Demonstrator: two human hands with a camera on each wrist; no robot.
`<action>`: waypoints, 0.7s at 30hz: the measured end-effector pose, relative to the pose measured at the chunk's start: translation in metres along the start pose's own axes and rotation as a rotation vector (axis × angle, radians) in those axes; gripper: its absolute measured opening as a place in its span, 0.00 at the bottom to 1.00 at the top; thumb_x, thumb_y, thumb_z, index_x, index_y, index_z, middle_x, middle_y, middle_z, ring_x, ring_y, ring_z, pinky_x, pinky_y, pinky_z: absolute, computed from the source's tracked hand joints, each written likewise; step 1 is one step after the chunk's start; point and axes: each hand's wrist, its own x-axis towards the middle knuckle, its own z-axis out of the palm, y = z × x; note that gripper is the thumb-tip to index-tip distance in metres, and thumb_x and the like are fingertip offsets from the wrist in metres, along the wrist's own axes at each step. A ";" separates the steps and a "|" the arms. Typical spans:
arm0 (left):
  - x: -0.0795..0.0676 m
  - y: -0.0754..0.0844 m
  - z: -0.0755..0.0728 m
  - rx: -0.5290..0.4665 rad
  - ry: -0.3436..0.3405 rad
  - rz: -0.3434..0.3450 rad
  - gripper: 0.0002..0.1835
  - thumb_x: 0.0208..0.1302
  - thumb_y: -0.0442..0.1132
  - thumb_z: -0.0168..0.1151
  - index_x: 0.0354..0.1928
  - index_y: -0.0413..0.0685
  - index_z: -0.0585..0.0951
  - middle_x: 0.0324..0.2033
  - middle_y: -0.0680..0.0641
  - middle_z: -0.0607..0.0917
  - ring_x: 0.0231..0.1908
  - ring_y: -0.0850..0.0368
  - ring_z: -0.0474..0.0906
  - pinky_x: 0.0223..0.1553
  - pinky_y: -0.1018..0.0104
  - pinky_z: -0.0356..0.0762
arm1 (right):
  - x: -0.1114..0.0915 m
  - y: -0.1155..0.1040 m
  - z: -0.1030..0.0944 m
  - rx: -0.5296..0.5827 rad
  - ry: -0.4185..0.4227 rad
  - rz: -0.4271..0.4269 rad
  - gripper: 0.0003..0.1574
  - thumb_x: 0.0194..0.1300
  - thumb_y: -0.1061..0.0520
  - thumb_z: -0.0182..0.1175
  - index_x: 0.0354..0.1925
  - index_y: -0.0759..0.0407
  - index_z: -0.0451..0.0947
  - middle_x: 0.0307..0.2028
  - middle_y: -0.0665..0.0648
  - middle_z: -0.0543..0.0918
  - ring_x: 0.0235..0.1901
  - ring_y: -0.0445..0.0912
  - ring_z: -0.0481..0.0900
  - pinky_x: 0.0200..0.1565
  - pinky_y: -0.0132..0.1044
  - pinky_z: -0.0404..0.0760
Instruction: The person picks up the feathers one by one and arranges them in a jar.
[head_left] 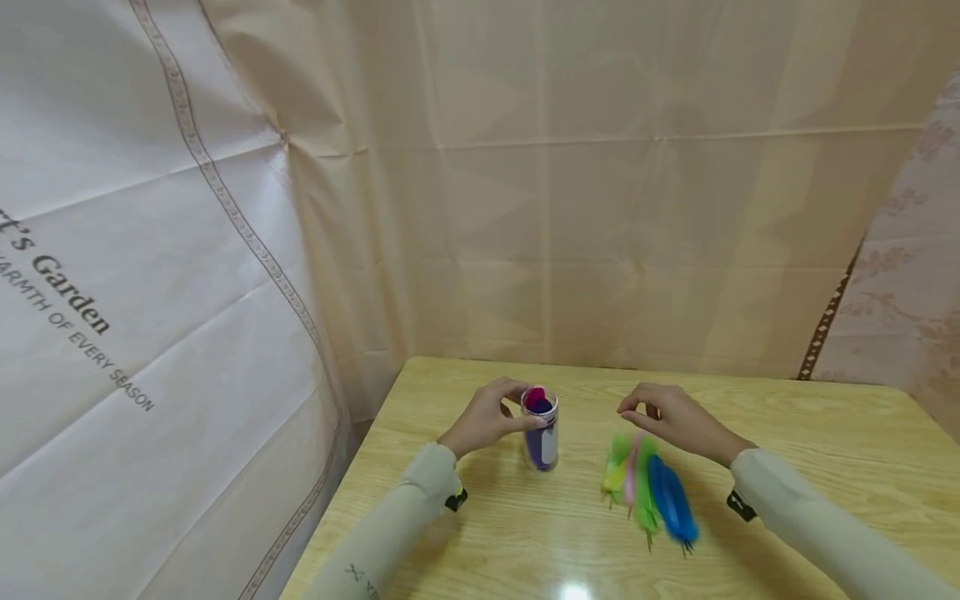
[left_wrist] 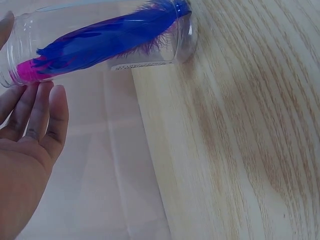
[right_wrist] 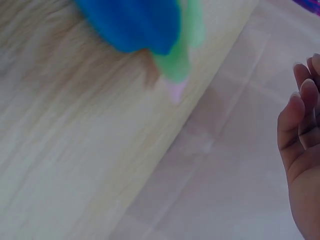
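A clear plastic jar (head_left: 550,447) stands upright on the table with blue and magenta feathers (left_wrist: 105,47) inside it. My left hand (head_left: 491,419) grips the jar near its open rim, thumb on the near side and fingers on the far side. To the right, my right hand (head_left: 678,419) hovers over the table with loosely curled fingers and holds nothing. Just below it lie loose feathers: blue ones (head_left: 672,500), green ones (head_left: 645,504) and a pink one (head_left: 632,471). In the right wrist view the blue feathers (right_wrist: 135,22) look blurred.
The light wooden table (head_left: 480,533) carries the jar and the loose feathers. A beige cloth (head_left: 600,208) hangs behind its far edge, and a white printed cloth (head_left: 150,292) hangs on the left.
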 end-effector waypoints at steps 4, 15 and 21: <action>0.000 0.000 0.000 -0.001 -0.005 -0.006 0.28 0.58 0.57 0.77 0.60 0.57 0.84 0.49 0.58 0.83 0.48 0.61 0.79 0.43 0.65 0.83 | -0.015 0.007 -0.002 0.010 -0.021 0.031 0.05 0.73 0.58 0.65 0.44 0.47 0.85 0.37 0.45 0.85 0.23 0.34 0.69 0.23 0.31 0.72; -0.002 0.001 0.000 0.009 -0.008 -0.016 0.30 0.58 0.57 0.77 0.61 0.56 0.83 0.50 0.57 0.84 0.48 0.62 0.79 0.43 0.65 0.83 | -0.047 0.019 -0.001 0.055 -0.106 0.107 0.09 0.71 0.58 0.67 0.47 0.60 0.85 0.36 0.43 0.83 0.26 0.34 0.70 0.25 0.31 0.74; -0.002 0.002 0.000 0.018 -0.008 -0.013 0.30 0.58 0.59 0.77 0.60 0.58 0.83 0.50 0.58 0.84 0.48 0.62 0.79 0.44 0.65 0.83 | -0.058 0.025 0.004 0.096 -0.152 0.148 0.15 0.68 0.56 0.70 0.50 0.63 0.84 0.37 0.45 0.83 0.25 0.33 0.69 0.25 0.31 0.73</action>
